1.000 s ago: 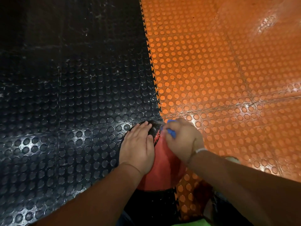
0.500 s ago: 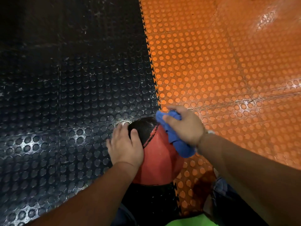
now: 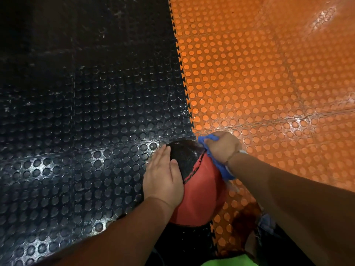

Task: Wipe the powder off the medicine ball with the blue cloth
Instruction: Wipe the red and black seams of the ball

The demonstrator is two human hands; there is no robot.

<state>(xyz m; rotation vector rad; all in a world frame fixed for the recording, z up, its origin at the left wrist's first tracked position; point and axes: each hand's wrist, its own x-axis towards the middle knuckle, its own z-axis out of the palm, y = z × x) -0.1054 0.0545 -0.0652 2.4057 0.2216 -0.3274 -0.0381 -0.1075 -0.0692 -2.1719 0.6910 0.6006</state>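
As right hand (image 3: 221, 148) grips blue cloth (image 3: 223, 171), left hand (image 3: 163, 179) on ball (image 3: 203, 192)

There is one medicine ball (image 3: 201, 192) and one blue cloth (image 3: 223, 170). Two hands are on the ball: left hand (image 3: 163, 179) and right hand (image 3: 222, 146).

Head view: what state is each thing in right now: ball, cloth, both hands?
medicine ball: sits on the floor mats across the black-orange seam, a hand on each side; powder too faint to tell.
blue cloth: bunched, pressed against the ball's upper right side.
left hand: flat, fingers straight, rests on the ball's left side.
right hand: grips the blue cloth.
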